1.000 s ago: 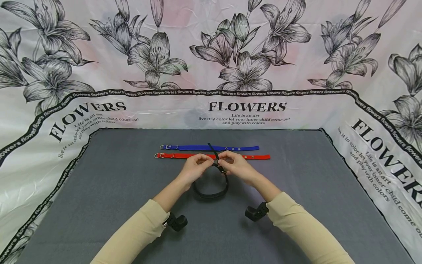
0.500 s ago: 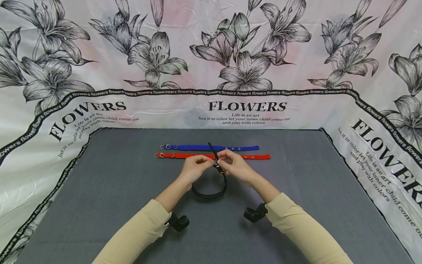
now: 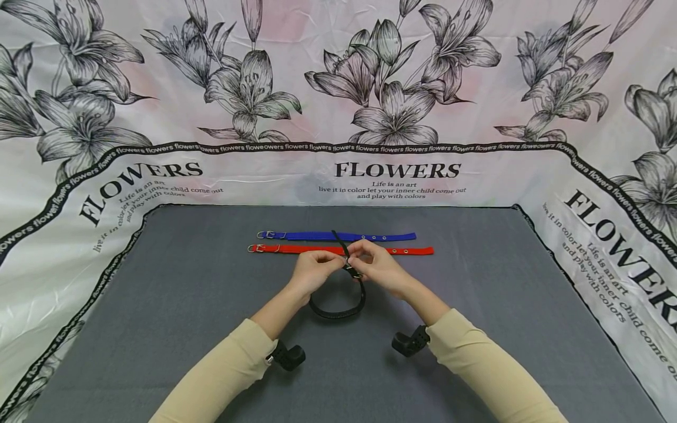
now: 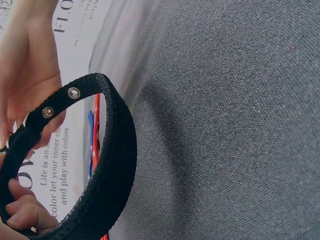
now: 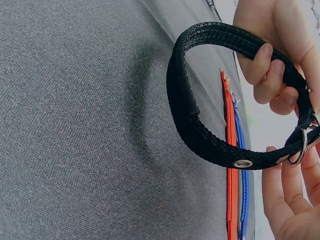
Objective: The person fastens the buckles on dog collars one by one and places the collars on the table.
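Note:
A black dog collar [image 3: 336, 315] hangs as a closed loop above the table, its free end pointing up and away through a metal buckle [image 3: 351, 270]. From the left, my left hand [image 3: 313, 271] pinches the strap beside the buckle, and in the right wrist view its fingers [image 5: 274, 80] curl round the band. My right hand [image 3: 379, 267] pinches the collar at the buckle from the other side. Metal eyelets [image 4: 74, 93] and a D-ring [image 5: 300, 147] show on the band. The fingertips partly cover the buckle.
Behind the hands a blue collar [image 3: 317, 237] and a red collar [image 3: 285, 249] lie flat, side by side, on the grey cloth [image 3: 185, 294]. A white flower-printed sheet [image 3: 264, 176] rises at the back and sides.
My left hand has shifted slightly to the right toward the buckle. The loop sways a little; both hands keep their hold on the black dog collar.

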A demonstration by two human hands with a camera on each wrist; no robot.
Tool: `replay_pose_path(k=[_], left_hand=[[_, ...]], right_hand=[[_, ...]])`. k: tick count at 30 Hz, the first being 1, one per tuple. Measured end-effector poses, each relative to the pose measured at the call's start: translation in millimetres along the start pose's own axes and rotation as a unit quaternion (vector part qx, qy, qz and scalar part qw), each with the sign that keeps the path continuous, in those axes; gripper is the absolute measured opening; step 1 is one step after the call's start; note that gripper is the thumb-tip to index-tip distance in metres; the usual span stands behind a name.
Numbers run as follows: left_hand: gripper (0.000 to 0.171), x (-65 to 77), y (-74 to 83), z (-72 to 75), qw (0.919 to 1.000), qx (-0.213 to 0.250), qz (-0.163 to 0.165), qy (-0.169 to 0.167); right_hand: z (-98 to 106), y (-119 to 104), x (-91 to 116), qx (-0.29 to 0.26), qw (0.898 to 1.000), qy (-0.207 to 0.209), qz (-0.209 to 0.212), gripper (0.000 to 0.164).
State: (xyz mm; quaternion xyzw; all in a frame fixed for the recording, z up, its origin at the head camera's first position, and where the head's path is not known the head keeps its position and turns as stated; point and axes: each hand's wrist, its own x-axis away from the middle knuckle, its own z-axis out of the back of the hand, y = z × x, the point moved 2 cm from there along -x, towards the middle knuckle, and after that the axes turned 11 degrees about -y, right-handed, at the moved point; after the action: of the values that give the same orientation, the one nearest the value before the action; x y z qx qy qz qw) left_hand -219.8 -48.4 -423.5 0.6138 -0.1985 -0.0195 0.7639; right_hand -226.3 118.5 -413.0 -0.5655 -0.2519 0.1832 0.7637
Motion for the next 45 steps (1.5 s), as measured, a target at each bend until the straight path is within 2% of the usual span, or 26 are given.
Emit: replay_pose_path(k=[5, 10, 16, 21, 24, 34, 41, 45], left_hand=[[0.017, -0.8, -0.9, -0.8, 1.0000, 0.003, 0.005, 0.006], [0.020, -1.0, -1.7, 0.3, 0.9999, 0.007, -0.010, 0.002], [0.025, 0.2, -1.5, 6.4, 0.9985, 0.022, -0.023, -0.043], [0.024, 3.3, 0.5, 9.4, 0.9977, 0.000, -0.016, -0.065], [0.022, 3.4, 1.0, 9.3, 0.9976, -0.005, -0.020, -0.067], [0.024, 4.1, 3.1, 4.5, 0.9971, 0.034, -0.026, -0.062], [0.023, 2.7, 2.9, 4.6, 0.9948, 0.068, -0.051, -0.056], [0.021, 1.7, 3.4, 5.2, 0.9947, 0.074, -0.052, -0.049]], right_hand=[[-0.3, -0.7, 0.5, 0.010, 1.000, -0.003, 0.000, 0.026], [1.6, -1.3, 1.8, 0.008, 1.000, 0.003, -0.006, 0.025], [8.4, -1.0, 3.9, -0.006, 1.000, 0.016, -0.008, 0.031], [11.4, -1.5, 6.0, 0.004, 1.000, 0.019, -0.008, 0.032], [12.0, -2.1, 6.0, 0.009, 1.000, 0.020, -0.014, 0.032], [13.1, -3.0, 4.0, 0.016, 1.000, 0.012, -0.017, 0.030], [11.0, -5.0, 4.9, -0.024, 0.999, -0.003, -0.027, 0.021], [11.6, -5.2, 5.0, -0.035, 0.999, -0.001, -0.026, 0.020]])
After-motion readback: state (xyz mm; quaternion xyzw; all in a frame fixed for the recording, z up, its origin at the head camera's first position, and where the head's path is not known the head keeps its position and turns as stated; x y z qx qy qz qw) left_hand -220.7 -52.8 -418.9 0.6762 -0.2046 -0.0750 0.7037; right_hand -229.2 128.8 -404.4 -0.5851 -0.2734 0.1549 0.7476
